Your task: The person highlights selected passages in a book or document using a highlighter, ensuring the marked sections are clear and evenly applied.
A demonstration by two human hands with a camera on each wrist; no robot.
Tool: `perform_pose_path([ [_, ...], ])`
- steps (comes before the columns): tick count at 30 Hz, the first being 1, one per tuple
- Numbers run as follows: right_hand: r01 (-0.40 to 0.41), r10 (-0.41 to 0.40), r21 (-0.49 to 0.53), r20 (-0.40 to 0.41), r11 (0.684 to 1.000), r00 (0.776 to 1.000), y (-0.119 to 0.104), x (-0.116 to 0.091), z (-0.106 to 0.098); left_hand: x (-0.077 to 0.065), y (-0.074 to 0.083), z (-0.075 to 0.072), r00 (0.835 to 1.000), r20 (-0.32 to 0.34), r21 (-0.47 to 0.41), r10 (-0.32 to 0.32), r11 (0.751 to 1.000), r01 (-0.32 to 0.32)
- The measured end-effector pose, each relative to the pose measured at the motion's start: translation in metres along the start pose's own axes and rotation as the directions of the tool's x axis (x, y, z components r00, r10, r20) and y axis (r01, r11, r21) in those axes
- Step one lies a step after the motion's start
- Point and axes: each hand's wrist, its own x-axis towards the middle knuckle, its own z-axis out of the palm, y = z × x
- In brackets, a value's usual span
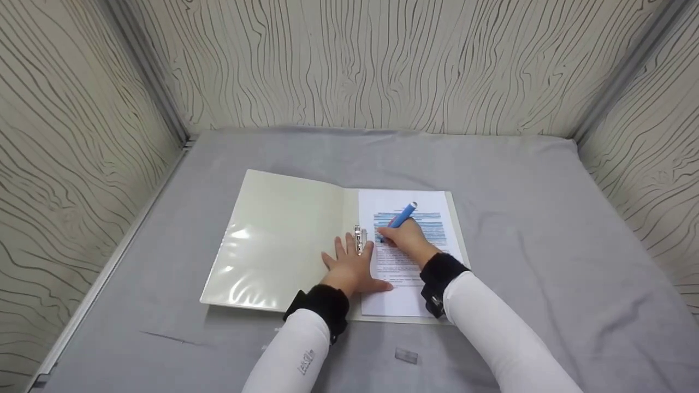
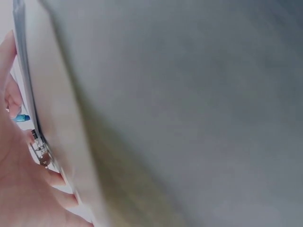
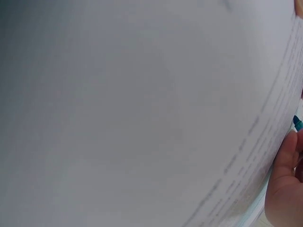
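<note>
A white folder (image 1: 278, 240) lies open on the cloth, with a printed sheet (image 1: 401, 303) on its right side. Blue highlighter bands (image 1: 434, 226) cover the upper lines of print. My right hand (image 1: 407, 236) grips a blue highlighter (image 1: 404, 214), its tip down at the left margin of the marked lines; the dark tip (image 3: 297, 121) also shows in the right wrist view. Fingers spread, my left hand (image 1: 352, 270) rests across the folder's spine and the sheet's left edge, just below the metal ring clip (image 1: 359, 239). The left wrist view shows this hand (image 2: 28, 189) beside the clip (image 2: 41, 150).
A small clear plastic piece (image 1: 406, 355) lies on the grey cloth (image 1: 524, 229) in front of the folder. Wood-patterned panels (image 1: 349, 65) stand behind and on both sides, joined by grey metal posts (image 1: 150, 65).
</note>
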Motion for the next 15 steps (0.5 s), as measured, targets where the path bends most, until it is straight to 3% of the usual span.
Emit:
perform_pose_path([
  [15, -0.039, 0.038, -0.018, -0.004, 0.999, 0.999, 0.0018, -0.0004, -0.0023, -0.0003, 0.0000, -0.0002, 1.000, -0.008, -0.010, 0.004, 1.000, -0.004],
])
